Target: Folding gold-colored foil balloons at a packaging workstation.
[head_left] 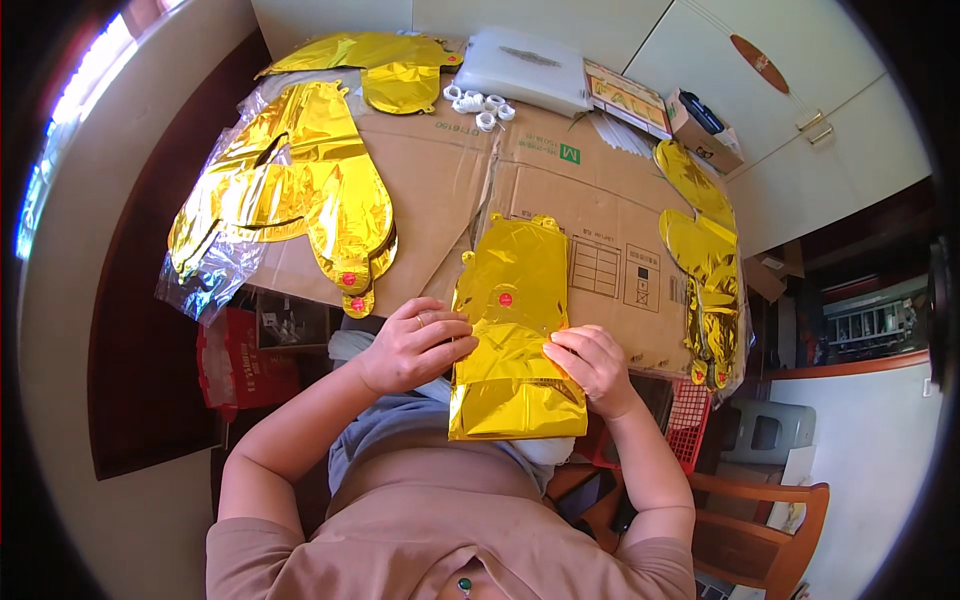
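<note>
A flat gold foil balloon [505, 270] with a red round sticker lies at the front edge of the cardboard-covered table, right before me. Its lower part is folded and hangs past the edge toward my lap. My left hand [420, 345] is closed on its left side, fingertips lying on the foil. On the opposite side my right hand [592, 368] pinches the balloon's edge, thumb and fingers together. Farther left lies a stack of large flat gold foil balloons [345, 190], partly over clear plastic wrap [215, 275].
More gold foil balloons lie at the back left [400, 88] and along the right edge [700, 250]. White ribbon rolls [485, 108], a translucent plastic case [525, 70] and a small carton [705, 130] stand at the back. A wooden chair [760, 540] is at lower right.
</note>
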`<state>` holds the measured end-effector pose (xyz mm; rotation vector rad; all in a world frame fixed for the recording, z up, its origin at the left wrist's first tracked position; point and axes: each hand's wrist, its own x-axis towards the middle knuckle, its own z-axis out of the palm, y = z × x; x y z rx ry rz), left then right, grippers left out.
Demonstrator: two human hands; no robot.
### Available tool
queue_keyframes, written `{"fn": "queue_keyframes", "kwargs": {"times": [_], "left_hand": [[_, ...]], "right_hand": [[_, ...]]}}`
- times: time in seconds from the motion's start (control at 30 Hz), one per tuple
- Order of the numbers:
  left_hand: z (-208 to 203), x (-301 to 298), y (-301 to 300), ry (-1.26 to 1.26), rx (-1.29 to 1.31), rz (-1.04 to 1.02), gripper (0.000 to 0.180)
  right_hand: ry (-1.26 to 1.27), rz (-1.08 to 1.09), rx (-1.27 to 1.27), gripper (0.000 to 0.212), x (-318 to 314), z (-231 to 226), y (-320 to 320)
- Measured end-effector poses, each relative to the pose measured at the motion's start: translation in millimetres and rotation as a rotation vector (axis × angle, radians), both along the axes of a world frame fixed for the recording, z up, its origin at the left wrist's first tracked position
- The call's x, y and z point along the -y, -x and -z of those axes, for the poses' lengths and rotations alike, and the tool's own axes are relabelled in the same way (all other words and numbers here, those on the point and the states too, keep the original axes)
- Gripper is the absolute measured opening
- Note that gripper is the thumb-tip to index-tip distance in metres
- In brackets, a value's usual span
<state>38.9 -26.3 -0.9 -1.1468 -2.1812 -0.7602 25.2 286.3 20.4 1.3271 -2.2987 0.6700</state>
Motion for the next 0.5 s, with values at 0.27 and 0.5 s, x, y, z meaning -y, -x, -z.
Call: {"fn": "queue_keyframes", "kwargs": {"times": [0.27,0.5], "left_hand": [[-3.3,-2.3,1.8,-0.045,0.128,-0.027,0.025],[-11.7,-3.0,4.1,-0.065,0.253,-0.088,0.015]], "right_hand": [[0.064,-0.026,0.244,0.025,0.9,-12.3,16.2],[0.067,-0.034,0.369,0.025,-3.3,-11.6,31.0]]}}
